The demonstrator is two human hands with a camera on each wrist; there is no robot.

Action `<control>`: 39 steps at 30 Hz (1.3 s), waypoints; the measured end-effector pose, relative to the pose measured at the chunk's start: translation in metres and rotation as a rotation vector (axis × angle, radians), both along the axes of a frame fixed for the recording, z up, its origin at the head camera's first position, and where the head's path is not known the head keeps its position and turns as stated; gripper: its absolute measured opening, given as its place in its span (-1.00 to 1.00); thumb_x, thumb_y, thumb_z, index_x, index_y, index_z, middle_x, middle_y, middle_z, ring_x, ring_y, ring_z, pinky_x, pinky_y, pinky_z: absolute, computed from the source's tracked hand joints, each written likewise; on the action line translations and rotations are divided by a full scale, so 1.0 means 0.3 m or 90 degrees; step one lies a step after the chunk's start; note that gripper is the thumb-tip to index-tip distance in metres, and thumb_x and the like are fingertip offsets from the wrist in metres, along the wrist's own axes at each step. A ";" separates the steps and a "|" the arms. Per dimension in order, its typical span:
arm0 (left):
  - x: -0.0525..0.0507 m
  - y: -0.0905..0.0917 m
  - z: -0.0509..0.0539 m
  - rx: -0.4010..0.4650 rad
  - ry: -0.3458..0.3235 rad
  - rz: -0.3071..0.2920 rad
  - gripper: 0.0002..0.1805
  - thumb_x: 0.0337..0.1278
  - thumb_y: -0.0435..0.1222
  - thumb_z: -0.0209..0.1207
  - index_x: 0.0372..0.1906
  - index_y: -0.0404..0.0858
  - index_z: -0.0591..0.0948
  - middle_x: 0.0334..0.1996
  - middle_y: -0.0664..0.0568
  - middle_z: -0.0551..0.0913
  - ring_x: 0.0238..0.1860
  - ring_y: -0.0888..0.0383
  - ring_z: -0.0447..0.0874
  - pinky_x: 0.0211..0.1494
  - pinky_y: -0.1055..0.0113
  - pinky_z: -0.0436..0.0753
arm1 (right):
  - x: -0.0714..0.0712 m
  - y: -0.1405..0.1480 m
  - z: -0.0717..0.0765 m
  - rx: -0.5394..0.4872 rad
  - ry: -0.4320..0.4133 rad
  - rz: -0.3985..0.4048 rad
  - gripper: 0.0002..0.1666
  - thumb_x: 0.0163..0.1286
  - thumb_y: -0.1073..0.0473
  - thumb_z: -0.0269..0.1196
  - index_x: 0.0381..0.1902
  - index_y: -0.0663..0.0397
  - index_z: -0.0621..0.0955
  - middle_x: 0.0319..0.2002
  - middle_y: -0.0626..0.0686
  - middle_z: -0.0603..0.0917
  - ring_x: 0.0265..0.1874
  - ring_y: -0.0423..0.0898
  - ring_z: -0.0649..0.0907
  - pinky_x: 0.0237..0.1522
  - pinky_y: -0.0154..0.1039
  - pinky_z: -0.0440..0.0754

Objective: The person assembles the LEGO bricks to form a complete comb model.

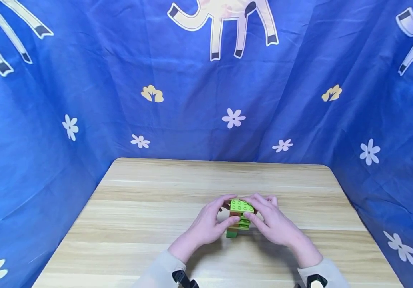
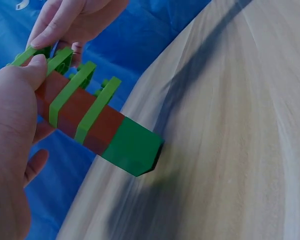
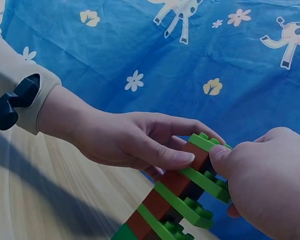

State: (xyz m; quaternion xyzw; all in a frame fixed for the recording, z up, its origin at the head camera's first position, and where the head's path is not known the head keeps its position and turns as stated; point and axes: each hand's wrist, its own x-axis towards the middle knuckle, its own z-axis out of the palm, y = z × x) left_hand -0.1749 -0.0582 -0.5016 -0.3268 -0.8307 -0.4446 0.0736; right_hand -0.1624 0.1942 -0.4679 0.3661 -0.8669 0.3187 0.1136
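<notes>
A toy brick tower stands between both hands, with a dark green brick [image 2: 132,147] at its foot and brown bricks [image 2: 107,130] alternating with lime green plates [image 2: 72,92] above. The plates jut out to one side, studs showing. On top lies a lime green plate [image 1: 241,206]. My left hand [image 1: 210,224] grips the upper tower, its thumb against a brown brick. My right hand [image 1: 274,222] pinches the top plate at its right end, thumb in front and fingers behind. Small dark brown bits show beside the tower under the top plate; their shape is unclear.
The tower is over a light wooden table [image 1: 148,192]. Blue cloth [image 1: 192,132] printed with animals and flowers hangs behind it and along both sides. Dark straps or devices [image 3: 17,100] sit on the sleeve cuffs.
</notes>
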 end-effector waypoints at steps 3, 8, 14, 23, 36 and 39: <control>0.000 -0.007 -0.007 -0.002 0.004 -0.002 -0.30 0.42 0.05 0.33 0.55 0.02 0.40 0.17 0.18 0.66 0.12 0.16 0.67 0.16 0.11 0.66 | -0.009 -0.002 -0.004 -0.005 0.004 0.000 -0.53 0.63 0.09 0.22 0.43 -0.10 0.55 0.09 -0.27 0.59 -0.01 -0.27 0.60 0.17 0.09 0.21; 0.000 -0.015 -0.017 0.004 0.000 -0.008 -0.12 0.26 -0.06 0.49 0.60 0.09 0.32 0.24 0.20 0.61 0.12 0.22 0.67 0.16 0.04 0.66 | -0.025 -0.003 -0.009 -0.013 -0.001 0.002 -0.54 0.64 0.11 0.21 0.43 -0.11 0.55 0.13 -0.25 0.60 0.06 -0.23 0.62 0.18 0.10 0.22; -0.012 -0.021 -0.030 0.009 -0.010 -0.013 0.01 0.14 -0.15 0.57 0.63 0.13 0.26 0.24 0.22 0.60 0.11 0.19 0.70 0.17 0.03 0.66 | -0.040 -0.001 -0.016 -0.015 -0.005 -0.002 -0.53 0.65 0.11 0.20 0.45 -0.09 0.54 0.14 -0.24 0.61 0.06 -0.23 0.62 0.17 0.09 0.23; -0.031 -0.020 -0.045 0.025 -0.004 -0.039 -0.09 0.27 -0.24 0.48 0.62 0.11 0.28 0.12 0.10 0.68 0.02 0.06 0.75 0.14 -0.06 0.68 | -0.058 0.000 -0.029 -0.033 -0.031 -0.009 -0.48 0.66 0.10 0.18 0.50 -0.07 0.50 0.15 -0.26 0.60 0.04 -0.25 0.61 0.12 0.04 0.23; -0.052 -0.004 -0.047 0.013 -0.008 -0.016 -0.07 0.29 -0.24 0.47 0.65 0.03 0.23 0.11 0.10 0.65 0.02 0.16 0.70 0.11 0.03 0.71 | -0.038 0.014 -0.077 -0.046 -0.102 -0.064 -0.09 0.59 -0.04 0.29 0.72 -0.23 0.12 0.31 -0.14 0.55 0.32 0.03 0.53 0.35 0.26 0.17; -0.059 -0.003 -0.045 0.009 -0.017 -0.013 -0.06 0.29 -0.24 0.47 0.66 0.05 0.22 0.12 0.09 0.65 0.01 0.17 0.69 0.13 0.02 0.70 | -0.038 0.017 -0.094 -0.048 -0.097 -0.064 -0.02 0.57 -0.01 0.32 0.73 -0.24 0.06 0.13 -0.22 0.59 0.10 -0.15 0.59 0.32 0.25 0.20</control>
